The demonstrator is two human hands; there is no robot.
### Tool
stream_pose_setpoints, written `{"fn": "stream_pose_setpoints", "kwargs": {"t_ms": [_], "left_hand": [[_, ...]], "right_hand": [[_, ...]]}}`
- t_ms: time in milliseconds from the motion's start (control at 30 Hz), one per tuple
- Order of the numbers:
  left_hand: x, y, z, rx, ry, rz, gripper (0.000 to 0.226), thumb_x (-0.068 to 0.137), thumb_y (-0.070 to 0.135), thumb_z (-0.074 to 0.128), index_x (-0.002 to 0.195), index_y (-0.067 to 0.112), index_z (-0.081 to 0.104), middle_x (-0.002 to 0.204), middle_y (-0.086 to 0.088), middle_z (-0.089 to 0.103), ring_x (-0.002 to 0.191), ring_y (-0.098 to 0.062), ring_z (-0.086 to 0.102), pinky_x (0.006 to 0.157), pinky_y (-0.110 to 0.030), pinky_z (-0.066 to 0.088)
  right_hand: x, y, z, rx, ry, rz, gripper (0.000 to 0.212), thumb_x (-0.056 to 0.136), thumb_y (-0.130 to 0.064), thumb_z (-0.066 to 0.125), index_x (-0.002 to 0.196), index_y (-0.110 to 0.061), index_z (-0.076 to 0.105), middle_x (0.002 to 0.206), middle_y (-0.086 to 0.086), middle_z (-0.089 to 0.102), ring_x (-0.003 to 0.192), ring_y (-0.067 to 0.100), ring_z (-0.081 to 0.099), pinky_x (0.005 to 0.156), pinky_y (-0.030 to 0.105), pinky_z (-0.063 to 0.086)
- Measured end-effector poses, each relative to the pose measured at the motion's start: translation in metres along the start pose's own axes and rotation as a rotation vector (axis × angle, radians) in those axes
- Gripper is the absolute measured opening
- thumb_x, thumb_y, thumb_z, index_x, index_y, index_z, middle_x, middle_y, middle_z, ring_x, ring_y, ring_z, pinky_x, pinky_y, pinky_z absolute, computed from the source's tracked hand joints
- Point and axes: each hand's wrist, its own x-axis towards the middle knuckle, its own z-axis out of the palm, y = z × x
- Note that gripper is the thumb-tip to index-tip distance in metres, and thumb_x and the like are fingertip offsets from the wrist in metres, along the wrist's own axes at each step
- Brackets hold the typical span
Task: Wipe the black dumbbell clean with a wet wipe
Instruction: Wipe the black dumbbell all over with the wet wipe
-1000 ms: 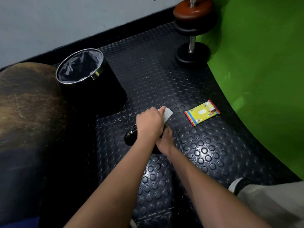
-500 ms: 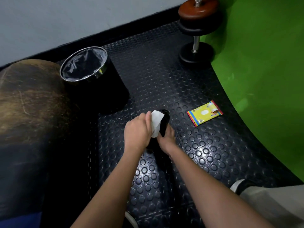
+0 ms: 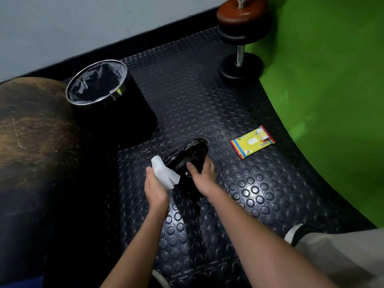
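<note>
Black dumbbell (image 3: pixel 188 156): centre of the floor mat (image 3: pixel 259 194), tilted, my right hand (image 3: pixel 202 173) gripping its near plate. Wet wipe (image 3: pixel 164 173): pinched in my left hand (image 3: pixel 154 188), just off the plate at 9 o'clock. Plate face glistens; I judge wiping underway, remaining surfaces outstanding. Bin (image 3: pixel 108 100) at 11 o'clock.

Single head-worn wide-angle view, looking forward and steeply down from close above the studded floor mat (image 3: pixel 249 183). Both forearms enter from the lower edge; a wall (image 3: pixel 83 23) bounds the top.
</note>
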Motion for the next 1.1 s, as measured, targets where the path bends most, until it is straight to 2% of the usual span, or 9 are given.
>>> {"fn": "stream_pose_setpoints", "kwargs": {"t_ms": [100, 233, 367, 433, 567, 667, 767, 900, 1100], "left_hand": [[0.008, 0.002, 0.000, -0.150, -0.054, -0.178, 0.039, 0.098, 0.045, 0.045, 0.104, 0.015, 0.069, 0.106, -0.011, 0.070, 0.094, -0.026, 0.064, 0.089, -0.041, 0.049], [0.015, 0.003, -0.009, -0.145, -0.237, -0.119, 0.041, 0.101, 0.028, 0.038, 0.097, 0.010, 0.074, 0.095, -0.015, 0.075, 0.080, -0.027, 0.072, 0.074, -0.037, 0.058], [0.024, 0.008, -0.013, -0.035, -0.226, -0.068, 0.053, 0.096, 0.054, 0.043, 0.098, 0.011, 0.074, 0.090, -0.016, 0.073, 0.078, -0.031, 0.068, 0.077, -0.042, 0.052], [0.021, 0.012, -0.009, 0.111, -0.213, 0.025, 0.063, 0.086, 0.069, 0.045, 0.091, 0.014, 0.075, 0.093, -0.013, 0.073, 0.083, -0.031, 0.065, 0.080, -0.044, 0.048], [-0.001, 0.025, 0.000, 0.526, -0.130, 0.423, 0.064, 0.104, 0.051, 0.025, 0.078, 0.006, 0.062, 0.079, -0.003, 0.066, 0.075, -0.015, 0.061, 0.066, -0.029, 0.044], [-0.001, 0.033, 0.008, 0.857, -0.131, 0.653, 0.066, 0.103, 0.049, 0.010, 0.082, 0.011, 0.060, 0.083, -0.005, 0.066, 0.082, -0.026, 0.062, 0.077, -0.043, 0.048], [0.001, 0.038, 0.019, 1.227, -0.115, 0.730, 0.070, 0.098, 0.051, 0.001, 0.108, 0.010, 0.057, 0.104, -0.011, 0.065, 0.096, -0.033, 0.059, 0.085, -0.047, 0.043], [-0.012, 0.045, 0.032, 1.371, -0.089, 0.809, 0.055, 0.104, 0.049, 0.018, 0.107, 0.008, 0.054, 0.106, -0.012, 0.063, 0.098, -0.032, 0.059, 0.086, -0.043, 0.042], [-0.014, 0.057, 0.064, 1.554, -0.099, 0.899, 0.054, 0.104, 0.052, 0.018, 0.108, 0.009, 0.052, 0.105, -0.012, 0.064, 0.098, -0.030, 0.061, 0.084, -0.039, 0.043]], "right_hand": [[0.000, -0.001, 0.000, 0.007, 0.008, 0.000, 0.085, 0.092, -0.062, 0.051, 0.159, -0.031, 0.008, 0.163, -0.012, 0.002, 0.151, 0.027, 0.013, 0.123, 0.049, 0.016], [-0.001, -0.001, 0.000, 0.005, -0.003, 0.005, 0.085, 0.093, -0.062, 0.050, 0.159, -0.031, 0.006, 0.164, -0.013, 0.000, 0.152, 0.026, 0.011, 0.123, 0.050, 0.015], [0.000, 0.000, 0.001, 0.000, -0.009, 0.004, 0.087, 0.092, -0.064, 0.049, 0.159, -0.032, 0.005, 0.164, -0.013, -0.001, 0.152, 0.028, 0.010, 0.122, 0.053, 0.017], [0.000, 0.002, 0.000, -0.011, 0.001, 0.005, 0.086, 0.092, -0.063, 0.049, 0.159, -0.031, 0.006, 0.165, -0.011, 0.000, 0.152, 0.028, 0.012, 0.123, 0.051, 0.017], [0.005, 0.005, -0.001, -0.014, 0.018, -0.007, 0.086, 0.092, -0.061, 0.052, 0.159, -0.028, 0.010, 0.165, -0.006, 0.005, 0.150, 0.028, 0.017, 0.122, 0.048, 0.020], [0.009, 0.005, 0.003, -0.019, 0.044, -0.006, 0.083, 0.092, -0.057, 0.054, 0.158, -0.027, 0.013, 0.164, -0.002, 0.008, 0.149, 0.028, 0.020, 0.122, 0.046, 0.022], [0.010, 0.004, 0.007, -0.007, 0.061, -0.016, 0.082, 0.091, -0.056, 0.056, 0.158, -0.028, 0.015, 0.164, -0.002, 0.009, 0.149, 0.029, 0.021, 0.121, 0.046, 0.023], [0.008, 0.005, 0.006, -0.041, 0.054, -0.028, 0.079, 0.094, -0.050, 0.054, 0.158, -0.027, 0.014, 0.165, -0.001, 0.008, 0.149, 0.030, 0.019, 0.121, 0.047, 0.022], [0.008, -0.001, 0.010, -0.110, 0.070, -0.023, 0.080, 0.085, -0.050, 0.058, 0.153, -0.026, 0.023, 0.163, 0.003, 0.018, 0.147, 0.033, 0.024, 0.117, 0.050, 0.029]]}}
